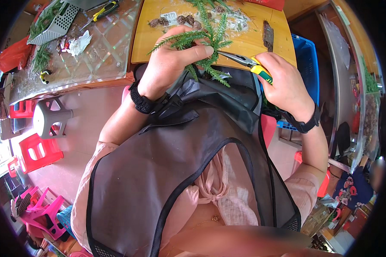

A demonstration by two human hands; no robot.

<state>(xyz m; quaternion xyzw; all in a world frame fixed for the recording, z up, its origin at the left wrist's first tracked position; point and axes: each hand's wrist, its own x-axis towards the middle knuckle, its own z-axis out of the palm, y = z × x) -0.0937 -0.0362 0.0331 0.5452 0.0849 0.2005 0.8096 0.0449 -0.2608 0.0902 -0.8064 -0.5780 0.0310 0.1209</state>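
Green artificial pine sprigs (218, 36), joined near their middle, are pinched between the thumb and fingers of my left hand (171, 58). My right hand (285, 81) is closed around the yellow and green handles of long-nose pliers (240, 59). The tips of the pliers meet the sprigs' centre close to my left thumb; what lies between the jaws is too small to make out. Both hands are above the near edge of a yellow wooden table (253, 43). Behind the sprigs lie several brown pine cones (189, 19).
A dark brown strip (268, 36) lies on the table's right side. Beyond that edge stands a blue crate (306, 68). At the left, a glass-topped table (103, 51) holds a white perforated basket (58, 23) and another pair of pliers (106, 10). Stools (40, 152) stand on the floor.
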